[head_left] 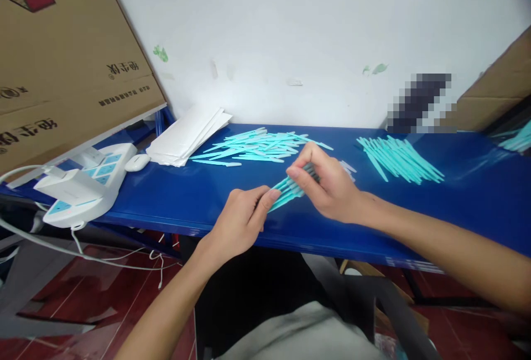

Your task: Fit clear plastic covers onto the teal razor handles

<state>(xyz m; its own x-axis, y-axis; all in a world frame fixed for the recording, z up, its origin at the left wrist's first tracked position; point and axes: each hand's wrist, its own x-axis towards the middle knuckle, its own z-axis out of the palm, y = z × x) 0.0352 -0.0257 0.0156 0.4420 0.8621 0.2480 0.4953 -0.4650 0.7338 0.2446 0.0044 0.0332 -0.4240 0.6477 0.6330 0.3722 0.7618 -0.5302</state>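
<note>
Basically: both hands clamped on one bundle of razors, over the table's front edge

Left hand (243,213) pinches the turquoise handles of the razor bundle (285,191), thumb on top, presumably so they don't fan out. Right hand (327,186) is curled shut round the pale far end; that two-ended grip probably keeps the sticks parallel. Loose razor pile (259,144) lies crisscrossed just behind, likely for easy reach. Razor row (400,160) to the right lies roughly aligned, well apart from the pile, which should stop them mixing. White envelope-like sleeves (188,136) are stacked left of the pile, out of the hands' way.

Surface: blue table (468,205), smooth, slightly glossy. Power strip (114,163) with a white charger (72,186) sits at the left end, cables hanging off. Room: scuffed white wall (269,45) behind, big cardboard box (74,56) left, red tiled floor (78,299) below.
</note>
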